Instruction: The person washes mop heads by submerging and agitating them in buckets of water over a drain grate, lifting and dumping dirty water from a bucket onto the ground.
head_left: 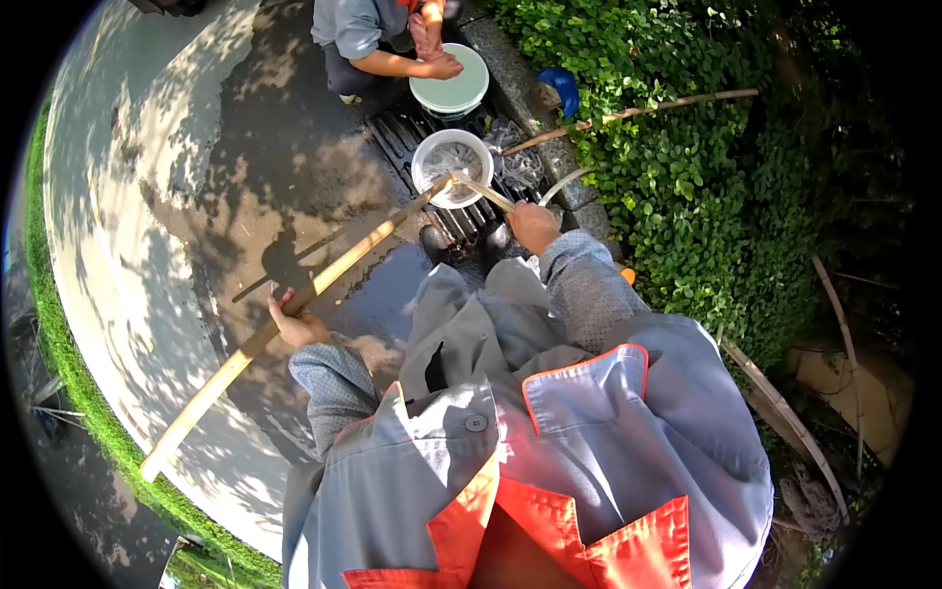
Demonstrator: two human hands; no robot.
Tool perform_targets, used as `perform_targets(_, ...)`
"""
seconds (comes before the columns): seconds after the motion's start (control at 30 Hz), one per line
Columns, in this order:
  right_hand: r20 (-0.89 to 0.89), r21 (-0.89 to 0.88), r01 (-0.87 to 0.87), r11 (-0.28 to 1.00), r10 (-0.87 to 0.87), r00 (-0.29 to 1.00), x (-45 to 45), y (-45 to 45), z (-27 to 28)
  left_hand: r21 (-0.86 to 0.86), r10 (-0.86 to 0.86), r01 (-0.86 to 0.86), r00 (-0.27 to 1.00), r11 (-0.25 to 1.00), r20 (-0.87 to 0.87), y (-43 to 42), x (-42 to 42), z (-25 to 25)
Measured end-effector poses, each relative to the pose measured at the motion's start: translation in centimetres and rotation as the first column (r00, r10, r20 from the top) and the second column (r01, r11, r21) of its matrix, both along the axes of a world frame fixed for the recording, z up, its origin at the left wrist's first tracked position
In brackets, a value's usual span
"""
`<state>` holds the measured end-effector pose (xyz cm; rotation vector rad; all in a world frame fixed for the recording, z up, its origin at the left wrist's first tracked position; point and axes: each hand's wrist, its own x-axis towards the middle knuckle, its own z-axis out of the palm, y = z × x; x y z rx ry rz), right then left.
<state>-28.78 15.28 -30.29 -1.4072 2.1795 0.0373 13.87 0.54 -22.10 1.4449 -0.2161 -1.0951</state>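
Note:
My left hand (297, 322) is closed around a long wooden pole (221, 378). The pole slants from the lower left up to the rim of a white bucket (422, 162). Greyish strands and what looks like water show inside the bucket. My right hand (533, 226) grips a pale, narrow strip (483, 191) whose far end meets the pole's tip over the bucket. A curved pale piece (564, 184) shows beyond that hand; I cannot tell whether it is the same strip.
A person (368, 39) crouches ahead, hands over a pale green round bucket or lid (451, 80). A dark drain grate (397, 137) lies underneath. Grey mop strands (520, 172) and another pole (677, 102) lie beside the bucket. A blue object (561, 90) rests near the hedge (687, 206).

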Motion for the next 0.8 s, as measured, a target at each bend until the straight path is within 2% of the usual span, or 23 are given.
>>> perform_targets(0.03,-0.004,0.027,0.0,1.0,0.0,1.0,0.2,-0.1,0.6,0.036,0.056,-0.057,0.998,0.998,0.01,-1.8,-1.5,0.6)
perform_targets(0.1,-0.021,0.056,-0.021,0.998,0.023,1.0,0.4,0.2,0.6,-0.086,-0.016,0.007,0.994,0.996,-0.11,-4.9,-7.5,5.8)
perform_targets(0.17,-0.03,0.042,0.005,0.999,-0.004,1.0,0.1,0.7,0.9,-0.278,-0.278,0.266,0.96,0.923,-0.005,-6.9,-13.3,10.3)
perform_targets(0.23,-0.011,-0.009,0.074,0.997,-0.074,0.997,0.0,1.1,1.5,-0.426,-0.411,0.423,0.903,0.8,0.126,-7.7,-17.7,15.6)
perform_targets(0.33,0.023,-0.06,0.107,0.992,-0.106,0.994,-0.3,1.5,2.3,-0.562,-0.545,0.546,0.817,0.622,0.19,-7.4,-18.3,21.4)
perform_targets(0.37,0.037,-0.062,0.112,0.992,-0.11,0.993,-0.4,1.7,2.4,-0.578,-0.559,0.555,0.806,0.598,0.196,-7.2,-17.6,23.0)
perform_targets(0.4,0.044,-0.02,0.086,0.996,-0.085,0.995,-0.6,1.6,3.0,-0.604,-0.518,0.581,0.8,0.545,0.302,-6.6,-17.2,24.0)
perform_targets(0.47,0.068,0.049,0.129,0.991,-0.132,0.989,-0.5,1.7,2.9,-0.647,-0.541,0.572,0.793,0.504,0.279,-5.5,-14.5,24.7)
perform_targets(0.5,0.077,0.078,0.153,0.985,-0.159,0.984,-0.8,1.4,2.7,-0.671,-0.609,0.536,0.778,0.513,0.155,-5.9,-12.3,24.0)
perform_targets(0.53,0.074,0.064,0.166,0.984,-0.171,0.983,-0.8,1.5,1.6,-0.674,-0.572,0.491,0.811,0.552,0.121,-5.7,-10.9,22.8)
perform_targets(0.57,0.075,0.042,0.157,0.987,-0.159,0.984,-1.0,1.6,1.2,-0.691,-0.614,0.522,0.776,0.5,0.143,-6.1,-8.2,20.5)
perform_targets(0.63,0.075,0.021,0.114,0.993,-0.115,0.991,-0.8,1.6,0.6,-0.464,-0.351,0.356,0.931,0.811,0.1,-5.2,-7.4,14.8)
perform_targets(0.7,0.063,0.049,0.077,0.996,-0.08,0.995,-0.4,1.0,1.4,-0.236,-0.309,0.332,0.942,0.913,0.13,-4.9,-4.3,7.0)
perform_targets(0.77,0.044,0.07,0.037,0.997,-0.04,0.998,-0.5,0.1,0.9,-0.172,-0.204,0.218,0.974,0.961,0.095,-3.9,-1.2,1.0)
perform_targets(0.8,-0.013,0.131,0.02,0.991,-0.019,1.0,-0.3,-0.7,0.3,-0.139,-0.148,0.158,0.986,0.978,0.08,-3.7,-0.5,0.0)
